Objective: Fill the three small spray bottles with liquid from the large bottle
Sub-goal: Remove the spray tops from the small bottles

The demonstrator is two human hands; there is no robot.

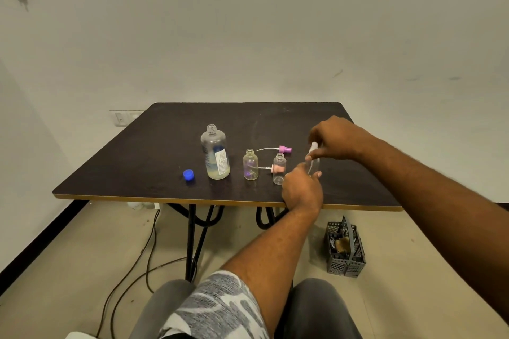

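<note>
Head view, seated at dark table [137, 146]. Large bottle [214, 153] upright approx table centre, neck open, its blue cap [188, 175] lying at its 8 o'clock. Liquid in it looks low: pale layer near the base only. At its 3 o'clock, w/ a gap: first small bottle [250, 165], upright, no top, looks empty. Further along at 3 o'clock: second small bottle [279, 169], also upright, open, looks empty. Magenta spray top [286, 149] w/ dip tube lies at 12 o'clock of the second bottle. Pale pink spray top [275, 168] lies behind and between the two, tube pointing to 9 o'clock. Third small bottle [313, 165] at 3 o'clock of the second, near the front edge, held by left hand [301, 190], fingers wrapped round the body; whether its base touches the table, can't tell. Right hand [333, 137] above it, fingertips pinching the white spray top [314, 146] at the neck. Reads as unscrewing no. 3, though on vs off can't be told. Progress, my est.: prep nearly done (big bottle open, 2 of 3 small ones open); no pouring seen, 0 of 3 filled. Left: free last top, pour x3, refit tops. Stock looks scant, may run short. Grey basket [345, 250] on floor at 5 o'clock of the table.
</note>
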